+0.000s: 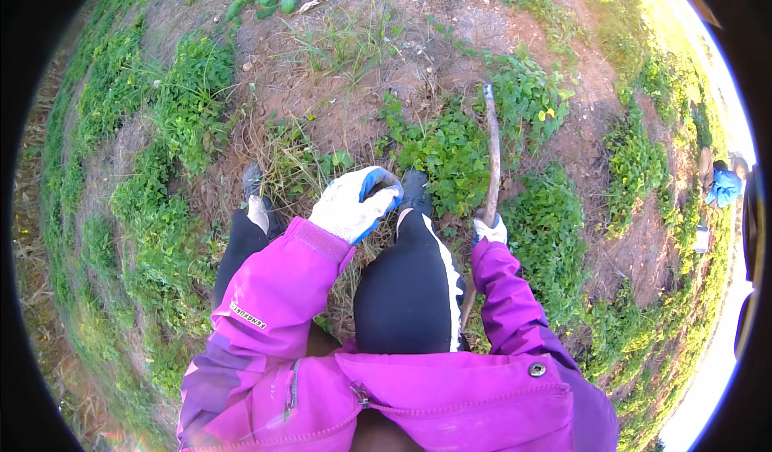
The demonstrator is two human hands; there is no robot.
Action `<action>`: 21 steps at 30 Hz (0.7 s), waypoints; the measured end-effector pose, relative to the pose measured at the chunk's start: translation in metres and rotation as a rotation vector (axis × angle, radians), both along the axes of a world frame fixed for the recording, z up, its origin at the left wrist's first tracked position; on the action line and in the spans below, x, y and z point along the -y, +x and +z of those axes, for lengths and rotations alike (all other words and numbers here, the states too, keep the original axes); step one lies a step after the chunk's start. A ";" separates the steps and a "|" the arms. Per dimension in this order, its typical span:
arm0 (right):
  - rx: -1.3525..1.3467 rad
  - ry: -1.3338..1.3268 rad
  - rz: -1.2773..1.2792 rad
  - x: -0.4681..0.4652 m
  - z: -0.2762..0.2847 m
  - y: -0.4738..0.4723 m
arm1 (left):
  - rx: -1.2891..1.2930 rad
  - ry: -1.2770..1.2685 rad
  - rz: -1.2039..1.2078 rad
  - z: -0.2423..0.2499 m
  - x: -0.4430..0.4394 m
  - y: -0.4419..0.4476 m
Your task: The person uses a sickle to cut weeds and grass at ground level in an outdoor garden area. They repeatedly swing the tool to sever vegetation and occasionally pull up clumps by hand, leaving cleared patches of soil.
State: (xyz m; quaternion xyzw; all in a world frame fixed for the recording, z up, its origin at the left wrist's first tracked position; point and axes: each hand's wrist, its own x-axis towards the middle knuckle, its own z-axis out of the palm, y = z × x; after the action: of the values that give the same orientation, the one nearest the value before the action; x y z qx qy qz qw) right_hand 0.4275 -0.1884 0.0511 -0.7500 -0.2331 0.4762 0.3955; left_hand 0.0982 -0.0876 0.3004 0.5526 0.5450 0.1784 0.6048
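My right hand, in a white and blue work glove, grips a wooden stick. The stick's upper part points away from me over the leaves, and its other end runs back past my right thigh. Above the ground between my feet is my left hand, in a matching glove. Its fingers curl toward the thumb; no object shows in it, but the palm side is partly hidden. Leafy green vines grow just beyond my right shoe. Dry grass lies beside my left shoe.
Rows of low green vines run along the left, with bare brown soil between rows. More vines grow right of the stick. A person in blue is far off at the right edge, near a pale container-like object.
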 end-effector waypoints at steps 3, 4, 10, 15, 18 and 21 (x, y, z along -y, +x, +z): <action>-0.013 0.063 -0.056 -0.035 -0.019 -0.008 | -0.030 0.056 -0.021 -0.005 0.001 0.002; 0.131 0.065 0.060 -0.034 -0.014 -0.018 | -0.046 0.066 -0.025 -0.007 0.001 0.001; 0.423 -0.298 0.259 0.074 -0.011 -0.004 | -0.027 0.115 -0.032 -0.004 0.000 0.003; 0.502 -0.133 0.269 0.045 0.038 -0.016 | -0.031 0.116 -0.027 -0.004 0.006 -0.006; 0.625 -0.201 0.230 -0.023 0.067 -0.040 | -0.044 0.129 -0.010 -0.002 0.007 -0.008; 0.210 -0.012 0.063 -0.075 0.032 -0.037 | -0.029 0.127 -0.032 -0.003 0.004 -0.005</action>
State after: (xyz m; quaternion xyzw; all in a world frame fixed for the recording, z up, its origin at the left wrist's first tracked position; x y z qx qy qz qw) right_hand 0.3904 -0.1138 0.0834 -0.7903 -0.2939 0.4088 0.3490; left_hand 0.0933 -0.0912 0.2978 0.6009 0.5323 0.1948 0.5636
